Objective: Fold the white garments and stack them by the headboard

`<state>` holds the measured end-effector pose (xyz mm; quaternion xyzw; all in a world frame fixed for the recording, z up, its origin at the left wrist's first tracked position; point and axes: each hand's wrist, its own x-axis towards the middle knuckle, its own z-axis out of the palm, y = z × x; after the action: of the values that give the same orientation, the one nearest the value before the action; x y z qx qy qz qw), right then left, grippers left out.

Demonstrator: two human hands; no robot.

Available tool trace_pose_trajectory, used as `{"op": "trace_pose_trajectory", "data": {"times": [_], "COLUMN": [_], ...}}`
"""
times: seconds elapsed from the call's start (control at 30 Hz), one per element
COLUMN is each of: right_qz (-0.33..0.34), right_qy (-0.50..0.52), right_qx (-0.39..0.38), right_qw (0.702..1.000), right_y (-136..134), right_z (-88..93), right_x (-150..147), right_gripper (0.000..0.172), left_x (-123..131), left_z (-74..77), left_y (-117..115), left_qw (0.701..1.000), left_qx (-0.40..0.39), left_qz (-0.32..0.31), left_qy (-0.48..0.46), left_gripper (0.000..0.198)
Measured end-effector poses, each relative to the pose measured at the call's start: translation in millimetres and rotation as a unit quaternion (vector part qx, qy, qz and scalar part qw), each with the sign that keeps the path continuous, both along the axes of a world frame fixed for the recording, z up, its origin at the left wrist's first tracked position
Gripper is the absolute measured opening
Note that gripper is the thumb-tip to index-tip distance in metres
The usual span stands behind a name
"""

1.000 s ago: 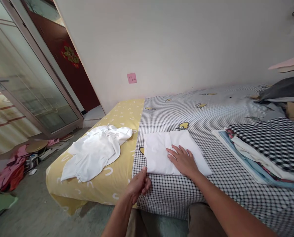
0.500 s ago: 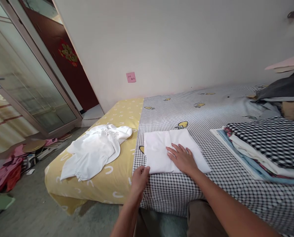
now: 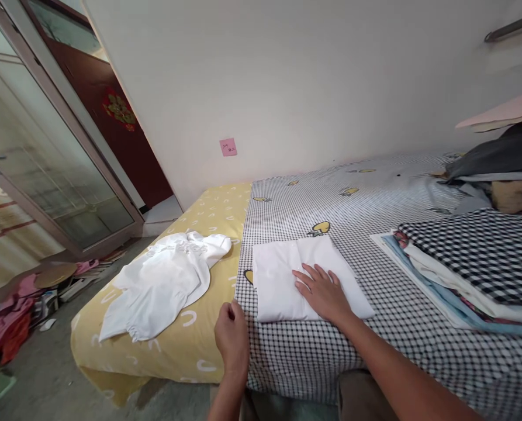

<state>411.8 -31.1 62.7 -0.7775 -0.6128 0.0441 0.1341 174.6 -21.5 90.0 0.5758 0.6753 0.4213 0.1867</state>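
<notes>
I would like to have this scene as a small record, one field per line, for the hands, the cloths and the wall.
Left hand: fingers curled, apart from the folded white cloth
Right hand: open, flat on the folded white cloth
Folded white cloth: on the checked sheet
Loose white garment: spread unevenly on the yellow sheet
Cloth stack: at picture's right, checked cloth on top
Wall: pink note with writing

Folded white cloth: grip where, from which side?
Probably pinch the folded white cloth at its near-left corner, coming from the near left. It lies flat on the checked sheet; that corner is uncovered, while the right hand rests farther right.
</notes>
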Motion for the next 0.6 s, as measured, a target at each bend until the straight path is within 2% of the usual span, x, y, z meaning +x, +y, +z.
{"op": "trace_pose_trajectory", "data": {"times": [0.07,0.13,0.2,0.3,0.37,0.43,0.6], "right_qz": [0.001,0.002,0.004,0.008,0.001,-0.007,-0.007], "right_qy": [-0.003,-0.007,-0.012,-0.018,-0.02,-0.019,-0.008], "right_qx": [0.006,0.011,0.011,0.017,0.025,0.029,0.035], "right_qw": [1.0,1.0,1.0,1.0,1.0,0.999,0.999], "right_y": [-0.7,-1.3,-1.5,-0.4,0.8,1.7,2.0], "right_z": [0.2,0.3,-0.2,-2.7,-4.6,-5.7,-4.2], "right_x": [-0.8,-1.4,-1.6,-1.8,-2.2,-3.0,-5.4], "right_gripper": [0.05,0.051,0.05,0.048,0.048,0.049,0.05], "left_x": [15.6,40.6,67.6,95.1,101.0,100.5,96.5], "left_z": [15.3,21.7,16.5,-6.6,-23.4,-36.1,-49.2], "left_y": [-1.3,-1.5,1.6,13.8,24.6,35.4,62.1], "left_qw": [0.99,0.958,0.918,0.878,0.876,0.885,0.899], "left_qx": [0.088,0.156,0.169,0.085,0.043,0.033,0.035], "left_qz": [-0.043,-0.118,-0.199,-0.292,-0.297,-0.271,-0.236], "left_qy": [0.106,0.21,0.299,0.369,0.378,0.376,0.367], "left_gripper": [0.035,0.037,0.044,0.051,0.055,0.059,0.059]}}
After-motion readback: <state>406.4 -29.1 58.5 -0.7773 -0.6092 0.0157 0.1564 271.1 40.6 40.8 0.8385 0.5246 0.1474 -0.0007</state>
